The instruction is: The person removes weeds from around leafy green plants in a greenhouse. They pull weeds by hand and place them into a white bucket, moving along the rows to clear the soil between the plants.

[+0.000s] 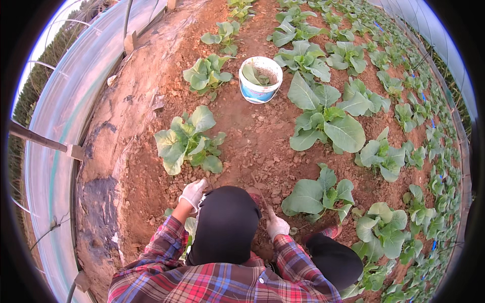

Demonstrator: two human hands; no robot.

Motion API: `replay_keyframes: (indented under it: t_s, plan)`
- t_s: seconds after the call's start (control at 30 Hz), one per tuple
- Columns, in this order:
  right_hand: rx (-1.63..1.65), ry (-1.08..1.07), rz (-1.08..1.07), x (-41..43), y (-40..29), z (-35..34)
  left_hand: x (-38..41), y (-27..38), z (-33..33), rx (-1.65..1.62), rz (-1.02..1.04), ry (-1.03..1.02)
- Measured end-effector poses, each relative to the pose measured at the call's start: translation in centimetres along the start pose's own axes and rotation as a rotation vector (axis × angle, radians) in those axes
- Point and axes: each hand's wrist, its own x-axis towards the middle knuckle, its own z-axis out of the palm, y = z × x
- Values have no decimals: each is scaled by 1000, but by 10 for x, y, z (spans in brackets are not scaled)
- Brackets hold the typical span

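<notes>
My left hand (193, 194), in a white glove, is beside my bent left knee, just below a leafy brassica plant (189, 142). Its fingers are curled together; whether anything is inside them is hidden. Between my knees, low over the soil, my right hand (277, 226), also gloved, grips a thin brown stick-like tool (260, 193) that points up and forward. The tool's exact kind is unclear. To the right of that hand grows another brassica plant (322, 195), apart from my fingers.
Ahead stands a white and blue plastic bucket (261, 92) with a few leaves (253, 74) inside. A large brassica (327, 121) spreads at its lower right. Plant rows fill the right side. On the left run the clear plastic greenhouse wall (57, 151) and a post on a block (75, 151).
</notes>
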Motion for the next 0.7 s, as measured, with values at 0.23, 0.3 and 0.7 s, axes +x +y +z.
replay_keyframes:
  t_s: [0.23, 0.3, 0.7]
  plan:
    - [94, 172, -62, 29, 10, 0, -6, 47, 12, -809, -572, -223]
    - [108, 119, -97, 37, 8, 4, -8, 57, 13, -729, -615, -387]
    - [1, -181, -124, 14, 29, 0, 3, 6, 118, 46, 55, -420]
